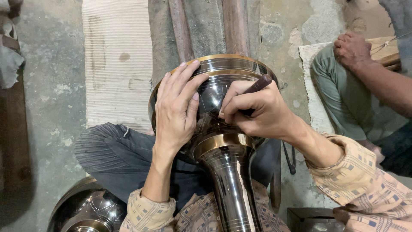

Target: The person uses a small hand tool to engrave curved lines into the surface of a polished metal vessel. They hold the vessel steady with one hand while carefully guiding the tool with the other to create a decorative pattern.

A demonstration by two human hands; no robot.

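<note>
The dark metal vase [223, 141], banded in brass and lying across the person's lap with its wide mouth pointing away, is steadied by the left hand [175, 109], which lies flat and spread over its rounded body. The right hand [257, 112] is curled tight around a thin dark engraving tool [256, 86], its tip pressed to the vase's surface. A co-worker's hand [352, 49] rests on a knee nearby, and a second dark vessel [88, 208] lies beside the person's knee.

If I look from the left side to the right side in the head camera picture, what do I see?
Second shiny vase → left hand → dark metal vase → right hand holding an engraving tool → another person's hand.
</note>
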